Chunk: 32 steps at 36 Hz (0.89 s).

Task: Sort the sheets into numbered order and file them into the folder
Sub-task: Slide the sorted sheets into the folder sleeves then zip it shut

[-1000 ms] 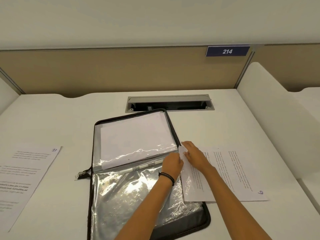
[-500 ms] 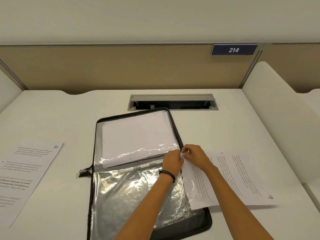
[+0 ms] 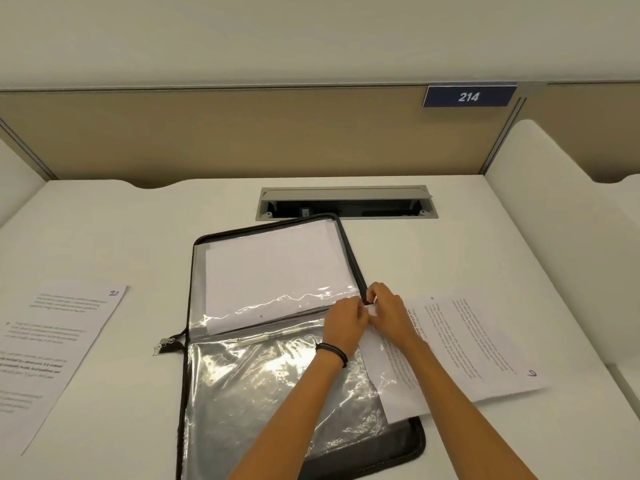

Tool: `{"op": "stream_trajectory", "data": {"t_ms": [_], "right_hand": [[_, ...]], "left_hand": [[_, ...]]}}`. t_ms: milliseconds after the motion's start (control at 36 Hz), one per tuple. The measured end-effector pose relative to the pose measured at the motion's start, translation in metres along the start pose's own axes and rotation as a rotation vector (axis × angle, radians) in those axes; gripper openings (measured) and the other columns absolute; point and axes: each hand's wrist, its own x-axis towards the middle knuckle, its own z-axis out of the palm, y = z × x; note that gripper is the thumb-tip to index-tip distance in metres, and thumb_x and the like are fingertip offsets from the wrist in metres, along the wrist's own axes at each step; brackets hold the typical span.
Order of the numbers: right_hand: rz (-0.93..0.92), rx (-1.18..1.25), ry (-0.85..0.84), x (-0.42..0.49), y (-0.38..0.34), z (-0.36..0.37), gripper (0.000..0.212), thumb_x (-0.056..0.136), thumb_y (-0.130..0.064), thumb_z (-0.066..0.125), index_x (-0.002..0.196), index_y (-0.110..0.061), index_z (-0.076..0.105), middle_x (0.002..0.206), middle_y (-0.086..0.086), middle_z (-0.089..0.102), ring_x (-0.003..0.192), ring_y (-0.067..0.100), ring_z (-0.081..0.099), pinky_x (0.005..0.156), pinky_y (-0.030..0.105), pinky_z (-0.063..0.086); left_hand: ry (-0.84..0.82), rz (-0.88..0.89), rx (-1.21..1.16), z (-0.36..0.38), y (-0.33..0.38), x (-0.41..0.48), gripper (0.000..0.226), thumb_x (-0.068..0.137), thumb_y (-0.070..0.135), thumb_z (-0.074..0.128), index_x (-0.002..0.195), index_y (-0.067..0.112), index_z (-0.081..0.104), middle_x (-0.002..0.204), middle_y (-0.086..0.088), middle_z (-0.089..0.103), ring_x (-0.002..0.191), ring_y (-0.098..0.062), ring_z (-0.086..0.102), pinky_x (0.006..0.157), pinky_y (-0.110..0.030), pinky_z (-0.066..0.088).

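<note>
A black zip folder (image 3: 187, 393) lies open on the white desk, with clear plastic sleeves inside. The far sleeve (image 3: 277, 271) holds white sheets. The near sleeve (image 3: 270, 386) is shiny and crumpled. A printed sheet numbered 9 (image 3: 478, 344) lies at the folder's right edge, its left part inside the near sleeve's open side. My left hand (image 3: 344, 323) pinches the sleeve's edge at its top right corner. My right hand (image 3: 389, 313) pinches the sheet's top left corner right beside it. A sheet numbered 10 (image 3: 52, 351) lies flat at the left.
A grey cable hatch (image 3: 346, 194) stands open in the desk just behind the folder. A beige partition with a blue sign reading 214 (image 3: 469, 97) closes the back. White dividers rise at the left and right (image 3: 554, 188) sides of the desk.
Both hands have crept a little farther from me along the folder's right edge, and sheet 9 has slid with them, still partly inside the near sleeve.
</note>
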Motion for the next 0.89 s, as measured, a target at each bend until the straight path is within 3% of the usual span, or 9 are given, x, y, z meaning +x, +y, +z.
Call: {"op": "stream_trajectory", "data": {"t_ms": [111,250,389,472,611,889], "right_hand": [[0.058,0.059,-0.072,-0.002,0.003,-0.008,0.02,0.082,-0.016,0.069,0.086,-0.019,0.049,0.081,0.0,0.056,0.066,0.007,0.046,0.061,0.019,0.04],[0.138,0.063,0.029,-0.01,0.022,-0.036,0.009,0.091,-0.008,0.056,0.095,-0.015,0.057,0.094,-0.001,0.06,0.082,0.009,0.057,0.067,0.013,0.042],[0.173,-0.033,0.318,-0.03,0.058,-0.069,0.018,0.089,0.003,0.056,0.105,-0.003,0.061,0.108,0.012,0.06,0.1,0.023,0.056,0.088,0.027,0.041],[0.295,-0.131,0.421,-0.04,0.082,-0.085,0.025,0.085,0.007,0.058,0.109,0.003,0.062,0.113,0.023,0.058,0.109,0.036,0.052,0.093,0.035,0.039],[0.542,-0.185,0.443,-0.056,0.105,-0.1,0.038,0.087,0.001,0.059,0.124,0.005,0.054,0.126,0.03,0.05,0.12,0.043,0.044,0.102,0.046,0.035],[0.629,-0.215,0.461,-0.071,0.1,-0.107,0.04,0.09,-0.001,0.055,0.128,0.008,0.049,0.13,0.032,0.046,0.119,0.047,0.044,0.099,0.05,0.037]], "left_hand": [[0.036,0.035,0.029,0.001,-0.007,-0.005,0.016,0.095,0.02,0.047,0.088,0.012,0.059,0.064,0.01,0.042,0.068,-0.015,0.048,0.061,-0.025,0.037],[0.062,0.05,0.064,0.001,-0.017,-0.013,0.018,0.096,0.023,0.047,0.097,0.014,0.063,0.091,0.0,0.065,0.084,-0.016,0.059,0.074,-0.026,0.047],[0.08,0.086,0.052,0.003,-0.025,-0.018,0.019,0.096,0.022,0.047,0.097,0.016,0.066,0.097,0.002,0.065,0.091,-0.013,0.057,0.074,-0.022,0.045],[0.099,0.107,0.036,0.002,-0.031,-0.021,0.02,0.097,0.022,0.047,0.104,0.017,0.065,0.103,0.005,0.062,0.098,-0.011,0.055,0.073,-0.018,0.041],[0.115,0.133,0.01,-0.005,-0.042,-0.025,0.022,0.098,0.021,0.047,0.114,0.018,0.062,0.106,0.003,0.06,0.097,-0.012,0.055,0.078,-0.021,0.046],[0.206,0.084,0.046,-0.028,-0.078,-0.032,0.021,0.097,0.02,0.051,0.112,0.016,0.064,0.112,0.001,0.06,0.107,-0.014,0.05,0.083,-0.021,0.042]]}}
